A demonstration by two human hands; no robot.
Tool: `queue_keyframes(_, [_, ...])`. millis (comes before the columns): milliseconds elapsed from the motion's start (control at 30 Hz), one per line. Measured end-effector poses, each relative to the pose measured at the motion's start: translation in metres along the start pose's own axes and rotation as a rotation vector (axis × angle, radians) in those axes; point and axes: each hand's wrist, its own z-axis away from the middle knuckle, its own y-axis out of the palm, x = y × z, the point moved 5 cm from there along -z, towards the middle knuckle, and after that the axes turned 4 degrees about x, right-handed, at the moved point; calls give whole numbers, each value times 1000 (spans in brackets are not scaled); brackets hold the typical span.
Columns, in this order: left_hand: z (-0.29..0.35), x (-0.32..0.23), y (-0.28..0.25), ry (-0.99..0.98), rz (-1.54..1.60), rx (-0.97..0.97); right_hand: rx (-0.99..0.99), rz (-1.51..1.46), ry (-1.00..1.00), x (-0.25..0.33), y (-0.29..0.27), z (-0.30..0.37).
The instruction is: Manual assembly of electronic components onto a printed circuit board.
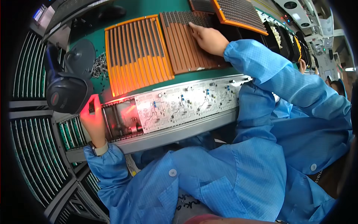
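Note:
My left hand (94, 118), lit red, is at the left end of a conveyor rail, close to a dark handheld scanner (69, 94). Its thumb and a finger curl together; anything between the tips is too small to tell. My right hand (210, 40) reaches over a brown grooved tray (186, 50), fingertips down among the small dark parts in its upper rows. Whether a part is pinched there is hidden. Beside it lies an orange grooved tray (138, 72), its channels partly filled with dark parts. White printed circuit boards (173, 106) line the rail.
Loose metal-legged parts (100, 67) are heaped by the round scanner base (80, 56). Another orange-edged tray (242, 16) is raised behind the brown one. Black bins (285, 41) run along the right. Racks of boards (35, 156) stand left. A co-worker's hand (302, 66) shows at far right.

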Motion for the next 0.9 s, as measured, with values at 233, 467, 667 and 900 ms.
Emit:
queue_keyframes(233, [-13,-15,-13,73,-166,-32,-79,-44,-48,15,6,-7])
queue_keyframes(467, [-13,-4,-12,-6,-77,10,-161,-129,-17,5,7,-5])
queue_keyframes(667, [-15,-1,-15,30,-82,4,-137,-133,3,3,10,-5])
queue_keyframes(900, [-12,4,-15,37,-115,-10,211,-281,168,22,-17,3])
